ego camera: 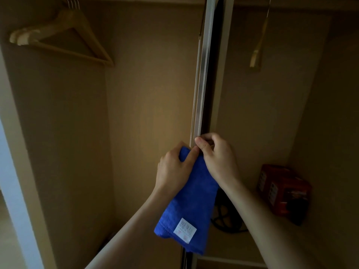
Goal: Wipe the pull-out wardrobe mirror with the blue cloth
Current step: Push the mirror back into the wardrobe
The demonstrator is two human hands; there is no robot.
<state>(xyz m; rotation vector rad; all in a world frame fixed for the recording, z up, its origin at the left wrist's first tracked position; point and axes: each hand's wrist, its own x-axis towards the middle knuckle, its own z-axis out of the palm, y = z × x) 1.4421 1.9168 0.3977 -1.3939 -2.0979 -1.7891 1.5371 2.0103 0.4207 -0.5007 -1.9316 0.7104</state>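
**Wardrobe interior, head view.** The pull-out mirror stands stowed edge-on between the two compartments. Only its pale metal frame edge shows, and the glass face is hidden.

Your right hand pinches that front edge, thumb and curled fingers clamped on it. Your left hand grips the top of the blue cloth, just beside the right hand and against the frame. The cloth hangs down folded, with its white label near the bottom.

The step in hand, by judgement, is drawing the mirror out — wiping has not begun. The next move calls for a straight pull toward you along the slide, with the cloth kept out of the gap.

The wooden hangers hang high in the left compartment, well above your hands. On the right, a red box stands on the shelf near your forearm — keep that elbow in.
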